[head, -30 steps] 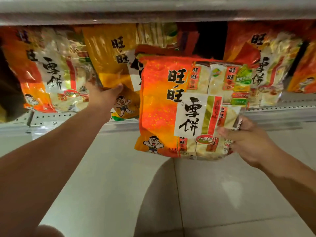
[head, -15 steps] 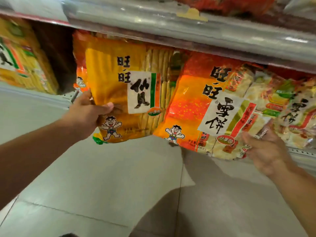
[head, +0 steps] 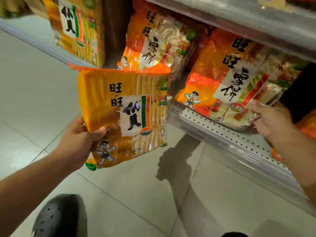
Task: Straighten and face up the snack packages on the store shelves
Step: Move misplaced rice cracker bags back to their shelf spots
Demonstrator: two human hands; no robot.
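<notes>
My left hand (head: 80, 141) grips the lower left corner of a yellow rice-cracker package (head: 126, 115), which hangs upright and face-forward in the air in front of the shelf. To the right, an orange-red snow-cracker package (head: 224, 79) leans on the perforated shelf (head: 222, 132), its front facing out. My right hand (head: 273, 124) is at that package's lower right corner, thumb on the front and fingers underneath, pinching it. Another orange-red package (head: 153, 40) stands behind the yellow one.
A second yellow package (head: 75, 28) stands on the shelf at the upper left. The upper shelf's metal edge (head: 239, 19) overhangs the packages. A dark object (head: 302, 93) sits at the far right. Tiled floor (head: 34, 100) and my black shoe (head: 59, 218) lie below.
My left hand has pulled the yellow package off the shelf and out over the floor. The orange-red package now rests on the shelf with my right hand still at its corner. The view swung left.
</notes>
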